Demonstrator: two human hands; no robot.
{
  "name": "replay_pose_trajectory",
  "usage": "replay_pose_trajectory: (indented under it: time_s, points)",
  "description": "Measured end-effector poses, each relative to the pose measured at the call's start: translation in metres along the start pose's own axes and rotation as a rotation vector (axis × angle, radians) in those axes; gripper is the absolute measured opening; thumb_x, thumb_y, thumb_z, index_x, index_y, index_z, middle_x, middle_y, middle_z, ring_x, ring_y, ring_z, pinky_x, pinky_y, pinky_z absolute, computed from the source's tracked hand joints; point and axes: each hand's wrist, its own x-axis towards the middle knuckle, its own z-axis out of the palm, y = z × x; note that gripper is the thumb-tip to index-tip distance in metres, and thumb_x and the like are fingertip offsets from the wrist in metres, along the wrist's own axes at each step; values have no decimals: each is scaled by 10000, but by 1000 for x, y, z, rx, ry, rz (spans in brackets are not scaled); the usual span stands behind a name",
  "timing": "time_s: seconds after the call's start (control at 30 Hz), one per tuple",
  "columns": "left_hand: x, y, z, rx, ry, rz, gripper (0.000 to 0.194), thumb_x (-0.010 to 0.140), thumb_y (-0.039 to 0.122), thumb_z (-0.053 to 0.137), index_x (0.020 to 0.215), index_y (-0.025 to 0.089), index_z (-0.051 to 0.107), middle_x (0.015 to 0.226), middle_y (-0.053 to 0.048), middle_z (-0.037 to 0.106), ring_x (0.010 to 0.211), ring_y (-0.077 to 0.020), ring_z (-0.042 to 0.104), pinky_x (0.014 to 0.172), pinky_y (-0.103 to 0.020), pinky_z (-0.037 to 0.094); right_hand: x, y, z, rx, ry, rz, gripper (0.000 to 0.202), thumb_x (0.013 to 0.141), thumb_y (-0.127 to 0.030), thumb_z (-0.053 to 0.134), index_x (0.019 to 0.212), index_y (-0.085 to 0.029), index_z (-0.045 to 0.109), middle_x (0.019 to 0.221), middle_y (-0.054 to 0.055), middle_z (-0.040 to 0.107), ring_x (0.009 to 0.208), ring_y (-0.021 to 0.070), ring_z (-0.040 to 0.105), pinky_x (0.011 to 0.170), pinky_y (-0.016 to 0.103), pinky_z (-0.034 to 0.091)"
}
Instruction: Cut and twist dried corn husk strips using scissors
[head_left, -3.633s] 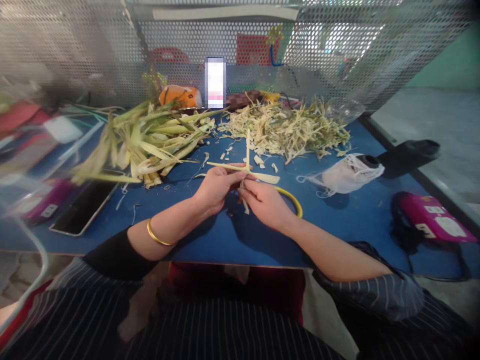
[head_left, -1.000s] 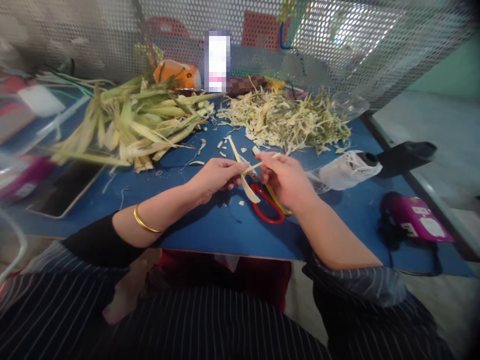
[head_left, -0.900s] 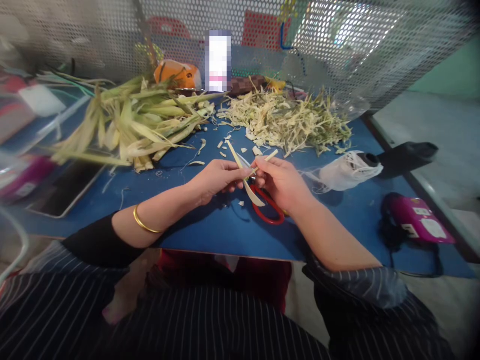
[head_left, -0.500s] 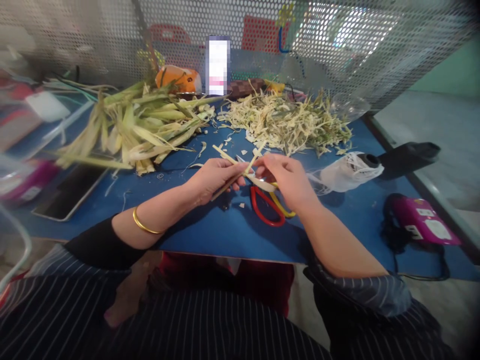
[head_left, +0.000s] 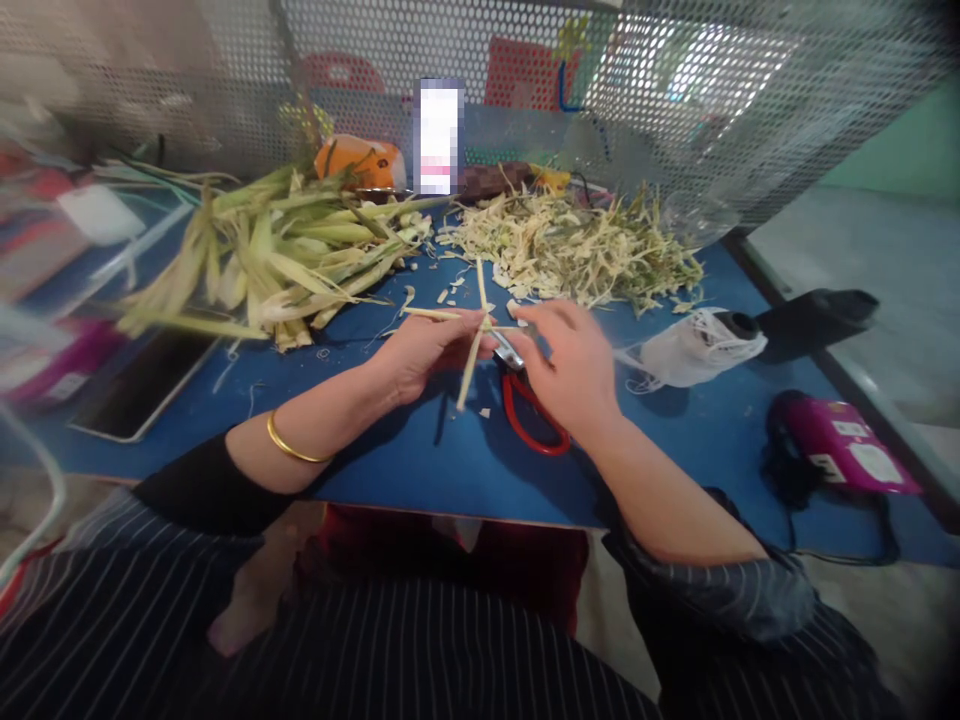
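Observation:
Pale husk strips (head_left: 471,368) cross each other at one point, pinched there between the fingers of my left hand (head_left: 427,350). My right hand (head_left: 574,360) is just to the right, thumb and forefinger apart, near the end of a short strip; no held thing shows in it. Under it on the table lie red-handled scissors (head_left: 531,418), blades toward the strips. A heap of long green-yellow husks (head_left: 300,240) is at the back left, and a pile of thin shredded husk (head_left: 577,245) at the back right.
On the blue table (head_left: 420,460) are a white thread cone (head_left: 694,348), a black cone (head_left: 817,318), a magenta box (head_left: 851,445) and a dark flat device (head_left: 142,385). A blurred-out phone (head_left: 439,135) stands before the perforated metal screen (head_left: 645,80).
The crossed strips have turned, with one now pointing up and one down toward me. My right hand has come off the crossing and opened slightly.

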Motion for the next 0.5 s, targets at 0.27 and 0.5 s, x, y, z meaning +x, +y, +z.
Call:
replay_pose_trajectory:
  time_s: [0.27,0.5]
  points:
    - [4,-7,0,-131,29,45,259,660,125,760,899,130,660,763,-14,701,674,-102,637,666,-234,515,-2,-9,7,-175,-172,-523,233,925,-208,437,977,-210,664,909,53,681,827,187,560,792,348,368]
    - [-1,-5,4,-109,32,30,175,689,111,724,853,111,661,713,-31,698,652,-112,639,654,-242,510,-7,-13,12,-112,-130,-575,262,927,-183,429,826,-211,669,804,27,687,792,153,571,830,310,397]
